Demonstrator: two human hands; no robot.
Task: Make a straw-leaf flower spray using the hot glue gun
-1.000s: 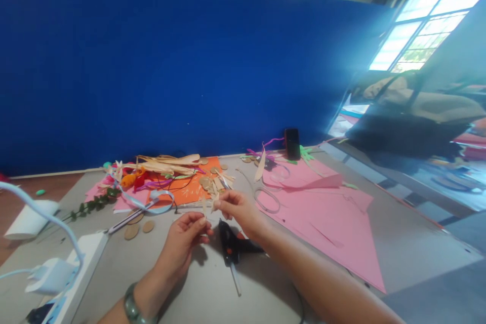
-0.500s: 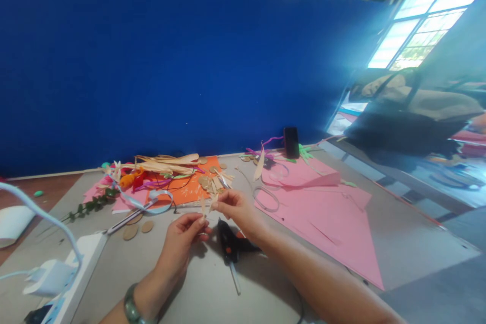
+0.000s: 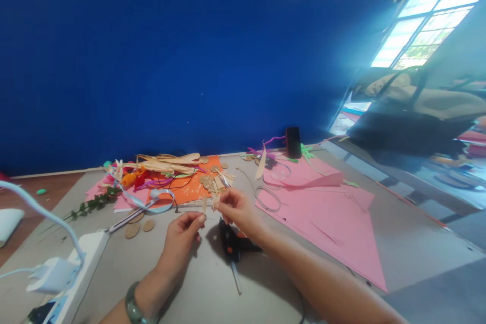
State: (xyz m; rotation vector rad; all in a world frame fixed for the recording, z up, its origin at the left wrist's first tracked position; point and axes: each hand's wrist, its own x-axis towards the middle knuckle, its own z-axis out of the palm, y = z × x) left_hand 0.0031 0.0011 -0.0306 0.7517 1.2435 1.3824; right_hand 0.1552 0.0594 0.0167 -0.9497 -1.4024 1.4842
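My left hand (image 3: 185, 233) pinches a small pale strip (image 3: 204, 205), perhaps corn husk, that stands up from between thumb and finger. To its right my right hand (image 3: 236, 211) is closed in a pinch on another small pale piece (image 3: 214, 201), whose kind is too small to make out. The two sets of fingertips are close but apart. Just below my right hand a black glue gun (image 3: 231, 243) lies on the table, a glue stick (image 3: 236, 277) poking out of its back. Beyond the hands, cut pale pieces (image 3: 216, 182) and round discs lie on orange paper (image 3: 190, 192).
At the left are a white power strip (image 3: 81, 268) with a plugged-in charger, a utility knife (image 3: 127, 220) and wooden discs (image 3: 132, 231). Long dried husks (image 3: 167, 163) lie at the back. Pink paper (image 3: 334, 228) covers the right side, with scissors (image 3: 268, 198) at its edge and a phone (image 3: 292, 142) behind.
The fingertips have drawn slightly apart, my left hand's fingers curling in more. The whole view has shifted a little; both pinches are kept.
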